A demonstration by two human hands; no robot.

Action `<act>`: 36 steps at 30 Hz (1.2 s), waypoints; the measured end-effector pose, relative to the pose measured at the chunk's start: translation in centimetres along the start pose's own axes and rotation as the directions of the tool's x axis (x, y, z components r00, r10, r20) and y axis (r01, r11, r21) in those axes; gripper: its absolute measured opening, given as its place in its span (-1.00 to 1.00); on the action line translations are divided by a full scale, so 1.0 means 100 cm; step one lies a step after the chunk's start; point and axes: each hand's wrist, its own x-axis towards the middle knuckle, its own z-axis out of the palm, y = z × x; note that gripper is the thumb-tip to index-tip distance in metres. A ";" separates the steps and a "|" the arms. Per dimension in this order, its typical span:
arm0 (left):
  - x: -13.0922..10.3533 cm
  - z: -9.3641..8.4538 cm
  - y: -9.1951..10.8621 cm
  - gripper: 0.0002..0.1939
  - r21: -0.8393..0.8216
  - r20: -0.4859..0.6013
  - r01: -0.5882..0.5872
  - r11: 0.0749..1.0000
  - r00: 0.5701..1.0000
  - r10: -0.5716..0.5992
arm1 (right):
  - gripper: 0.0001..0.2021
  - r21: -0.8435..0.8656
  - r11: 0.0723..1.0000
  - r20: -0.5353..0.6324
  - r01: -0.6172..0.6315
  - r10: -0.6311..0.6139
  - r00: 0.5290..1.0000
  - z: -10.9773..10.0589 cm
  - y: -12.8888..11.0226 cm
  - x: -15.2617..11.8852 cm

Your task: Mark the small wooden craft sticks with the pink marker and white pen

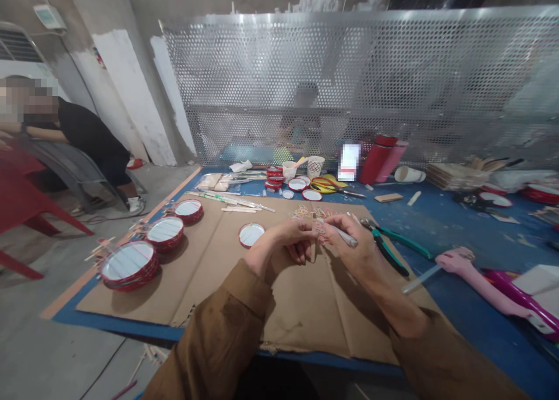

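Over the cardboard sheet (209,272), my left hand (290,237) pinches a small flat wooden stick (313,248) that stands upright. Close on its right, my right hand (351,240) is closed round a grey pen-like tool (346,236), its fingertips near the stick's top. A heap of small coloured rubber bands (303,212) lies just behind my hands. To the left of them is a round red-rimmed lid (251,234). Three red round tins with sticks, the nearest one (128,265) the largest, form a row at the left.
Green-handled pliers (388,251) and a pink glue gun (480,280) lie at the right. Behind are yellow scissors (327,184), paper cups (315,166), a phone (349,162) and a red bottle (378,159). A person (87,138) sits at the far left.
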 end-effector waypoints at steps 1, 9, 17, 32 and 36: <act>0.000 0.000 0.001 -0.66 0.001 0.001 0.002 1.000 1.000 -0.002 | -0.78 -0.002 1.000 -0.004 -0.012 0.012 1.000 0.000 0.000 0.000; -0.002 0.001 0.004 -0.66 0.028 0.008 -0.005 1.000 1.000 0.004 | -0.76 0.008 1.000 -0.012 -0.024 0.024 1.000 0.001 0.002 0.000; -0.003 0.002 0.004 -0.66 -0.004 -0.012 0.008 1.000 1.000 -0.008 | -0.78 -0.015 1.000 0.003 0.020 -0.020 1.000 0.001 0.001 0.000; -0.003 0.001 0.003 -0.67 0.021 -0.017 -0.008 1.000 1.000 0.009 | -0.78 -0.026 0.998 -0.021 0.058 -0.058 0.998 0.001 0.001 0.000; -0.001 0.000 0.001 -0.65 0.023 -0.011 -0.016 1.000 1.000 0.016 | -0.77 0.025 0.999 -0.027 0.041 -0.040 0.999 0.001 0.002 0.000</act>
